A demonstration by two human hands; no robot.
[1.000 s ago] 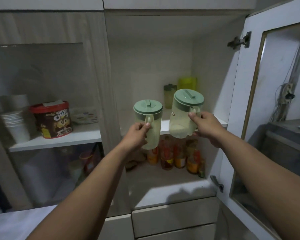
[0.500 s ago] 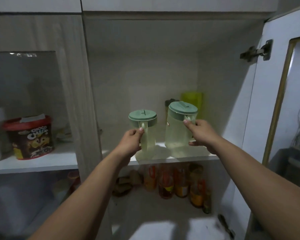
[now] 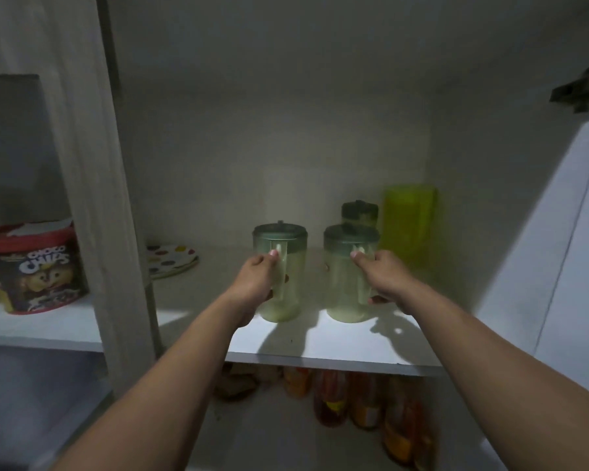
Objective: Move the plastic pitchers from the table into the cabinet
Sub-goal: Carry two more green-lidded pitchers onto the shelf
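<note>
I see both pitchers upright on the cabinet shelf (image 3: 337,348), side by side: my left hand (image 3: 257,280) grips the left pitcher (image 3: 281,266) handle, my right hand (image 3: 385,273) grips the right pitcher (image 3: 346,277); releasing looks next.

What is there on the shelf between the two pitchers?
Nothing: in the head view only bare white shelf shows between the left pitcher and the right pitcher; they stand apart.

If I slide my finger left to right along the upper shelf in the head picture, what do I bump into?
Choco tub → spotted plates → left pitcher, gripped by the left hand → right pitcher, gripped by the right hand → yellow-green container.
</note>
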